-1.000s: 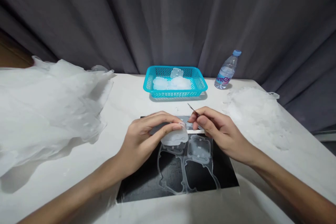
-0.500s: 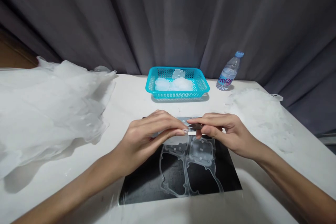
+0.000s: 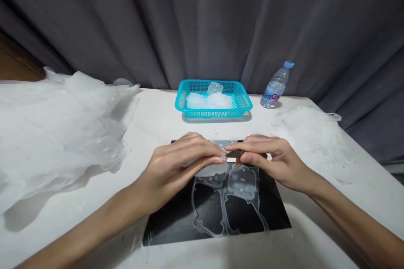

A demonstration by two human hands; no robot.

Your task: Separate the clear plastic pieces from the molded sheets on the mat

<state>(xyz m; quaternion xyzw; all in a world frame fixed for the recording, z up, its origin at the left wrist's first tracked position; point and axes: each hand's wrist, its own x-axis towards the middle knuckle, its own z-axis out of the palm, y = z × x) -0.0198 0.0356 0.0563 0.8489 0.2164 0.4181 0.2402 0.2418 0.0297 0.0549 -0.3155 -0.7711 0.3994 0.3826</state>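
Gripping a translucent plastic piece [image 3: 210, 170] in the left hand [image 3: 176, 159], between thumb and fingers, with those fingers hiding part of it. Pinching a small dark blade [image 3: 235, 153] in the right hand [image 3: 276, 153], between thumb and index finger, with its pointed end toward the left fingertips. Cannot tell contact from a narrow gap between blade tip and piece. Holding both over the far half of a black board [image 3: 173, 222], at the near middle of a white table [image 3: 158, 113]. Can see on that board a translucent plastic frame [image 3: 242, 178], with plate-like panels toward the far side and two large openings toward the near side. Can make out a short white strip [image 3: 231, 159] between the hands. Can see farther off a turquoise basket [image 3: 217, 113] with translucent pieces [image 3: 217, 101] inside, and right of it a water bottle [image 3: 274, 88] with a blue cap. Noting also a large heap of translucent plastic [image 3: 57, 130] at left, a lower pale pile [image 3: 312, 138] at right, and a dark gray curtain [image 3: 202, 21] behind everything.
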